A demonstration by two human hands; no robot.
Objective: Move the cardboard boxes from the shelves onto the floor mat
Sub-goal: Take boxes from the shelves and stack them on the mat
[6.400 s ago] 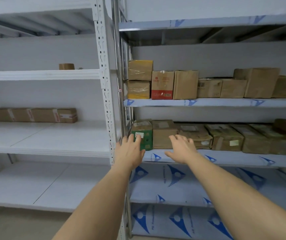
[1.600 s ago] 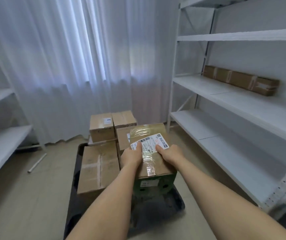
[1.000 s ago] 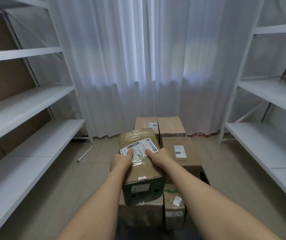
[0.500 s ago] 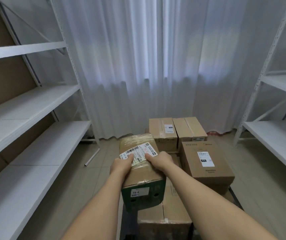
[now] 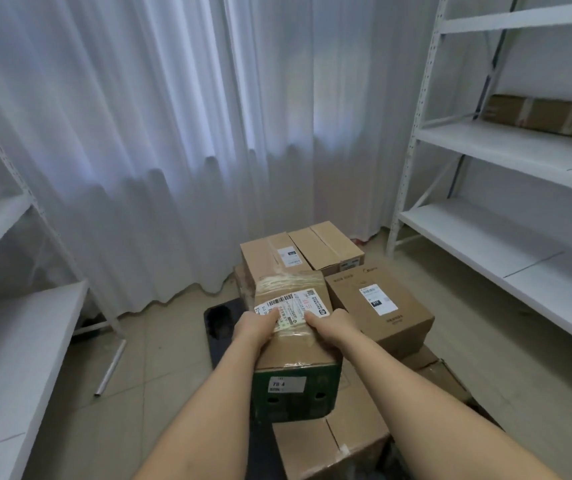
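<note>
Both hands hold one cardboard box with a green lower part (image 5: 295,362) in the air, above the dark floor mat (image 5: 220,327). The left hand (image 5: 255,327) has its grip closed on the left top edge of this box, with the thumb lying on the white shipping label (image 5: 293,304). The right hand (image 5: 333,327) grips the right top edge in the same way. Under and behind the held box, other cardboard boxes already stand on the mat: a labelled box (image 5: 378,306) just to the right, two boxes (image 5: 298,254) side by side near the white curtain (image 5: 173,133), and a larger box (image 5: 329,441) close to the person. On the right shelf (image 5: 506,147) a long flat box (image 5: 547,116) lies. A metal rod (image 5: 111,367) lies on the floor beside the left shelf (image 5: 11,341).
</note>
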